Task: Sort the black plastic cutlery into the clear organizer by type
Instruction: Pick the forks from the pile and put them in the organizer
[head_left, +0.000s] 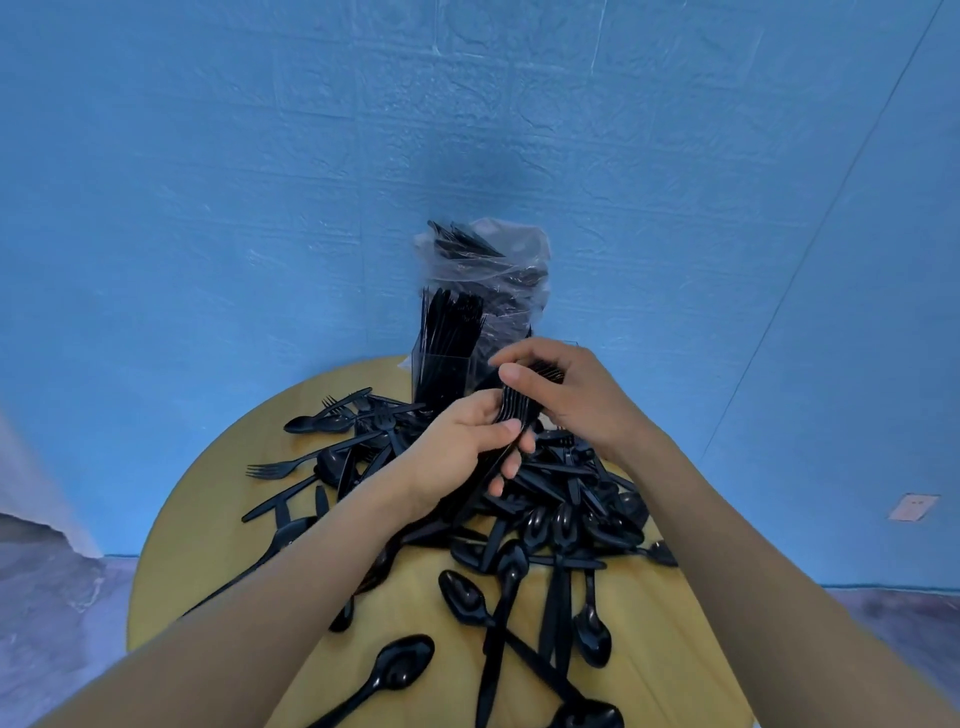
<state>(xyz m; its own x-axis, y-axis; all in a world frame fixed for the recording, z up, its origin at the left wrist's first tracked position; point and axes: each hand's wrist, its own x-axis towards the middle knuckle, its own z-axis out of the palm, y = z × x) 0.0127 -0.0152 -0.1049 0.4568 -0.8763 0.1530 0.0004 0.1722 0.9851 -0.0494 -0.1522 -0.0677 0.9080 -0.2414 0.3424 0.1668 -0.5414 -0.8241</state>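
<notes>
Hands meet at the centre of the frame over a round yellow table (218, 519): the left hand (457, 452) curls round the handles of a stacked bundle of forks (517, 410), while the right hand (566, 395) pinches its top end. Just behind, one clear organizer (447, 371) holds upright black pieces, backed by one plastic bag (498, 270). Loose cutlery (561, 519), too tangled to count, lies below; three spoons (400, 670) sit apart at lower centre.

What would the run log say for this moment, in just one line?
hands: left hand and right hand grip a stack of forks | organizer: cutlery upright inside | loose pile on round table
</notes>
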